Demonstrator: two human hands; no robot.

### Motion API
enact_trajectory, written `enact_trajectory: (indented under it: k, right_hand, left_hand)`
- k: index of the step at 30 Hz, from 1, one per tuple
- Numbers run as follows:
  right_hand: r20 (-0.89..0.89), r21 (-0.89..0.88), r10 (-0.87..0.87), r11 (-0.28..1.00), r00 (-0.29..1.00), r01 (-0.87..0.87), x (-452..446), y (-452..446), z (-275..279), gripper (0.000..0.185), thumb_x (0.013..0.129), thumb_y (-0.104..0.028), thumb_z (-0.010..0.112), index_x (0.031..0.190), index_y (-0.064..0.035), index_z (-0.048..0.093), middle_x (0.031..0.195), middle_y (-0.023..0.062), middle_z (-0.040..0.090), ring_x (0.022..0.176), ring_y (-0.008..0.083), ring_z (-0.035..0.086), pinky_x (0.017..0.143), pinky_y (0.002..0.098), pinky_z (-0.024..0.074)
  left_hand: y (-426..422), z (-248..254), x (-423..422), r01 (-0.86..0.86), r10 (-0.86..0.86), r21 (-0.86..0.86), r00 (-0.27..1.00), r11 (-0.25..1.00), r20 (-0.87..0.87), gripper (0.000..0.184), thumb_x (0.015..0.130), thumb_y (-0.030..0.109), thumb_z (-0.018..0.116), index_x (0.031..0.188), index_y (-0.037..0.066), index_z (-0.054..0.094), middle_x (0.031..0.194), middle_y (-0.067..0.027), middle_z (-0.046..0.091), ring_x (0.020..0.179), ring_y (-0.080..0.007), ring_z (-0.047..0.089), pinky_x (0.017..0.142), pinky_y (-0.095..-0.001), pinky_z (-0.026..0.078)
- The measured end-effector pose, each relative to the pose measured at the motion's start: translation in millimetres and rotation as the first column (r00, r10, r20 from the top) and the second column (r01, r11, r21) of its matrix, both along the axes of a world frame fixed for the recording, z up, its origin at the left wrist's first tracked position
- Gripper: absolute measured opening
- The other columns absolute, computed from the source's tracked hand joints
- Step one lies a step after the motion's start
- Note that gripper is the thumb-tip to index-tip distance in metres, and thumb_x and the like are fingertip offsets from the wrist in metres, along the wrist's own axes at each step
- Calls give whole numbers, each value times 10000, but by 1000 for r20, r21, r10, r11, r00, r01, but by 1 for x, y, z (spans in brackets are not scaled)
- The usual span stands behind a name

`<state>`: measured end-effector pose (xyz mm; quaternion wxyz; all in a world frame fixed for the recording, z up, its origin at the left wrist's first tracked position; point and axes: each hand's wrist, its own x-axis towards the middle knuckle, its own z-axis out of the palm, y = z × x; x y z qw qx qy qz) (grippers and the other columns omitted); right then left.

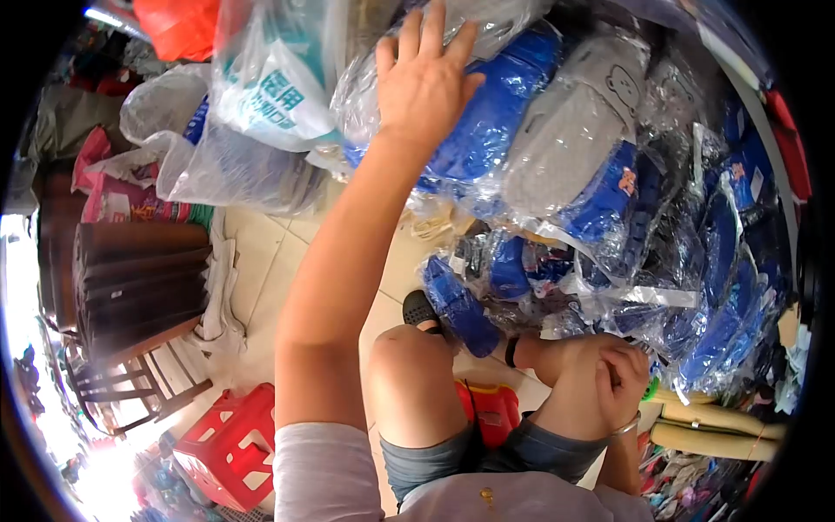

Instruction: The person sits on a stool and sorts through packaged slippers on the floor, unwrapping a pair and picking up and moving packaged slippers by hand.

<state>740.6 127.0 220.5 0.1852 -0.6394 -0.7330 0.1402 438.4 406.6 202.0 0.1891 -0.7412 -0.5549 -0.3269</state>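
My left hand (424, 83) reaches far forward, fingers spread, over clear plastic-wrapped goods at the top centre. Beside its thumb side lies a blue wrapped slipper (496, 113). A grey wrapped slipper (561, 139) with a bear outline is to the right. My right hand (621, 387) rests on my right knee with its fingers bent; whether anything is in it is hard to tell. More blue wrapped slippers (459, 304) lie lower down near my feet.
Plastic bags (274, 96) stand at the upper left. Stacked brown stools (143, 283) and a red plastic stool (230, 448) are on the left. Another red seat (491, 413) is between my legs. Tan rolls (713, 439) lie at the lower right.
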Motion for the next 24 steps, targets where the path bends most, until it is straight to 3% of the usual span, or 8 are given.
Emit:
enact_trajectory:
  k: [6,8,13,16,19,21,22,24]
  right_hand:
    - [1,-4,3,1000,1000,-3,12,-1,1,116,692,-59,608,807,-47,609,787,101,578,749,291,532,697,376,398]
    - [10,-51,5,999,1000,-5,19,-3,-1,117,697,-53,603,813,-40,606,789,105,578,747,296,530,698,375,397]
    - [-48,-57,-48,997,998,45,40,-14,-7,121,717,-53,596,835,-28,611,821,110,589,781,279,539,723,364,399]
    - [-40,-73,-78,994,996,75,54,-20,-11,119,735,-46,591,850,-20,610,831,109,590,797,272,543,753,354,409]
    - [-60,-84,-147,986,987,142,63,-23,-13,103,757,-31,576,853,-8,604,853,116,592,832,271,544,764,345,419]
    - [-76,-92,-164,983,984,156,65,-22,-13,101,761,-33,573,855,-8,603,860,116,592,834,268,544,765,345,418]
    - [-86,-110,-188,978,978,178,66,-23,-12,99,766,-35,571,857,-8,602,868,117,592,836,266,544,765,346,417]
    - [-80,-125,-196,975,977,186,70,-24,-12,102,771,-42,570,861,-3,598,880,122,590,840,266,541,771,348,415]
  left_hand:
    - [58,-48,4,-135,110,-111,971,985,-210,533,828,248,527,1320,169,336,1301,-125,409,1179,-296,388,990,-493,249]
    - [56,-41,6,-165,123,-281,979,946,-161,469,864,245,405,1313,116,373,1335,-146,388,1256,-296,323,1046,-481,206]
    - [-35,-65,-6,-19,12,46,990,999,142,530,780,183,561,1268,75,386,1262,-180,413,1171,-339,366,990,-472,265]
    - [-94,-140,-13,-229,171,116,911,966,374,528,808,185,601,1237,-13,366,1130,-187,466,1050,-325,434,925,-420,322]
    - [-173,-261,2,-143,642,-631,288,762,710,581,795,224,612,1237,-43,346,1130,-220,470,1035,-297,459,902,-382,360]
    - [-237,-340,20,51,904,-913,131,404,407,658,738,219,658,1256,-23,332,1101,-232,517,973,-290,523,840,-368,417]
    - [-266,-369,34,242,942,-911,-117,335,315,652,720,176,666,1264,8,348,1141,-226,504,1016,-294,512,855,-360,411]
    - [-306,-392,52,417,990,-898,-83,140,116,625,727,200,668,1252,46,365,1066,-177,507,881,-264,511,708,-376,426]
